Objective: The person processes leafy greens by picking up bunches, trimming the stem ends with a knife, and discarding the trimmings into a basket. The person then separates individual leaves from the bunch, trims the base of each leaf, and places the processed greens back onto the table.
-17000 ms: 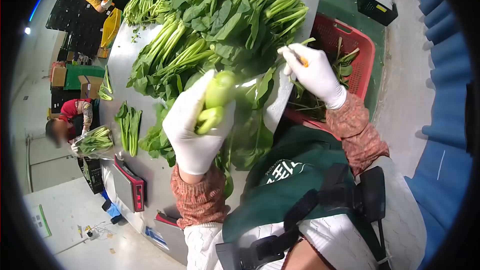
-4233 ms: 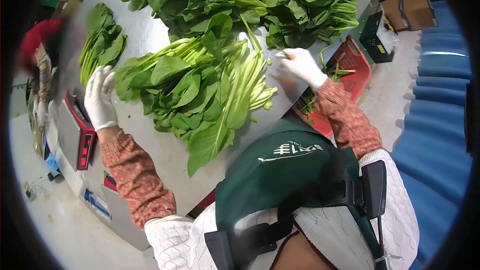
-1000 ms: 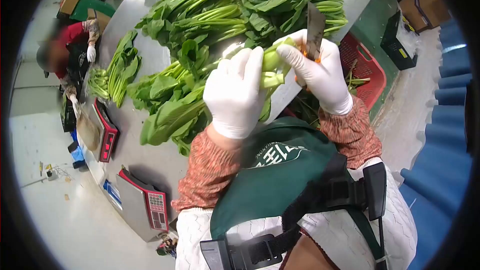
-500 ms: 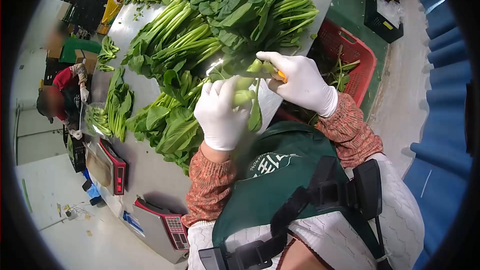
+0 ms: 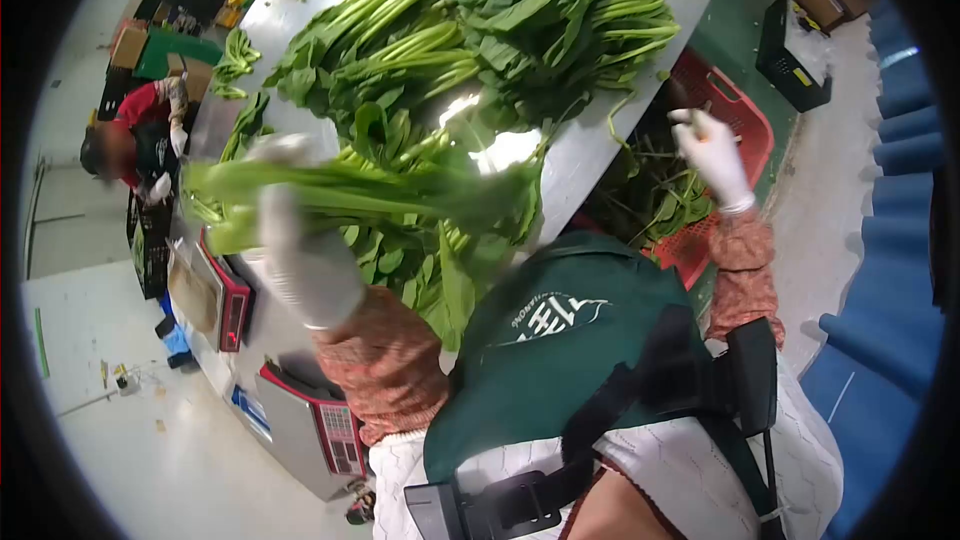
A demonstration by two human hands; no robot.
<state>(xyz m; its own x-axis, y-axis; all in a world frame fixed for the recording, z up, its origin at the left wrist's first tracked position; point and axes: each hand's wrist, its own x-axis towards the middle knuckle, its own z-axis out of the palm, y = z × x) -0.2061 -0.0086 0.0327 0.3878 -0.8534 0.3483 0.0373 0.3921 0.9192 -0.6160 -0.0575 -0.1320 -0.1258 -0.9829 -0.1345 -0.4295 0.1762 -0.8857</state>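
My left hand (image 5: 305,255), in a white glove and blurred by motion, is wrapped round a bunch of leafy greens (image 5: 400,195) that lies lengthwise over the steel table. Its stems point left and its leaves right. Above the red crate on the right is my right hand (image 5: 712,155), gloved and closed, with its fingertips round something dark and too small to make out. Large heaps of greens (image 5: 520,20) cover the far part of the table, and more leaves lie beneath the held bunch.
A red crate (image 5: 745,125) with loose leaves and stems stands right of the steel table (image 5: 610,150). Two scales (image 5: 232,315) are at the lower left. A co-worker (image 5: 135,140) stands beyond the table's left side. A black crate (image 5: 795,65) sits on the floor.
My left hand has moved left with the greens, which now lie stretched out. My right hand has drawn away from them, to the right, over the red crate.
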